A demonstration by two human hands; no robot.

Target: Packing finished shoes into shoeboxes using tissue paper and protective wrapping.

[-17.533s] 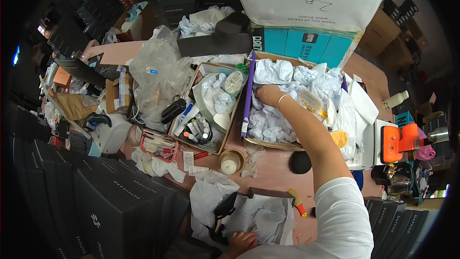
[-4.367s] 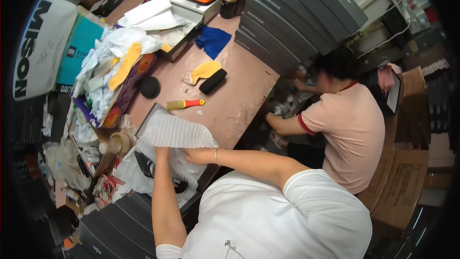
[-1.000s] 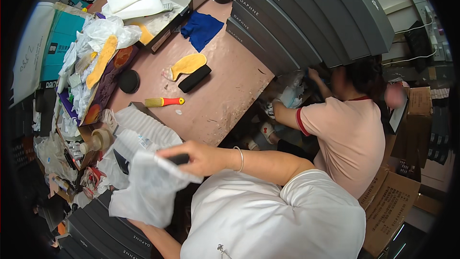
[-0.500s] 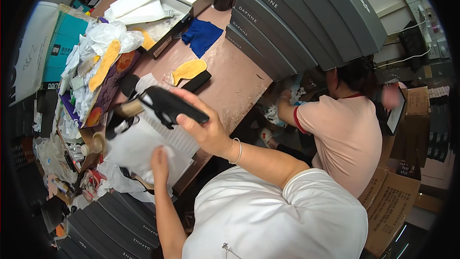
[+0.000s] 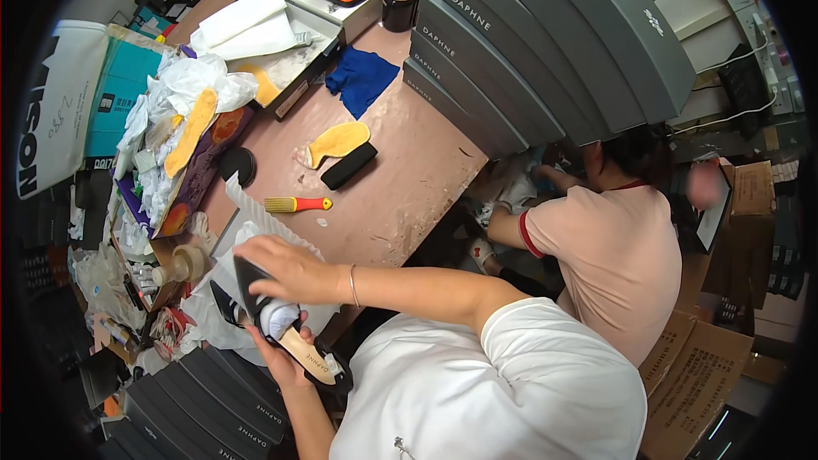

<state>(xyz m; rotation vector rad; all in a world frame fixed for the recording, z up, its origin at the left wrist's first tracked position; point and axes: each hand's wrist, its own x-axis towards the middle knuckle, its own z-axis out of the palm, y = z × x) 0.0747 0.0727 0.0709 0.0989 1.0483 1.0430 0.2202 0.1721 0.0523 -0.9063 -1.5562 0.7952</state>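
Note:
A black shoe (image 5: 294, 349) with a tan insole lies low in front of me, near the table's edge, with white tissue (image 5: 279, 317) stuffed in it. My left hand (image 5: 285, 366) holds the shoe from below. My right hand (image 5: 285, 266), a thin bracelet on its wrist, rests over the shoe's front end and the tissue. A sheet of white wrapping paper (image 5: 256, 220) lies on the table just beyond my right hand.
On the pinkish table (image 5: 409, 179) lie a red-handled brush (image 5: 298, 203), a yellow insole (image 5: 336, 143), a black block (image 5: 348, 166) and a blue cloth (image 5: 362, 77). Grey shoe boxes (image 5: 528, 51) are stacked at the right. A person in a pink shirt (image 5: 613, 238) crouches beside them.
Half a second ago my right hand held the black shoe up over the table. Now the shoe is lower and closer to me, with both hands on it.

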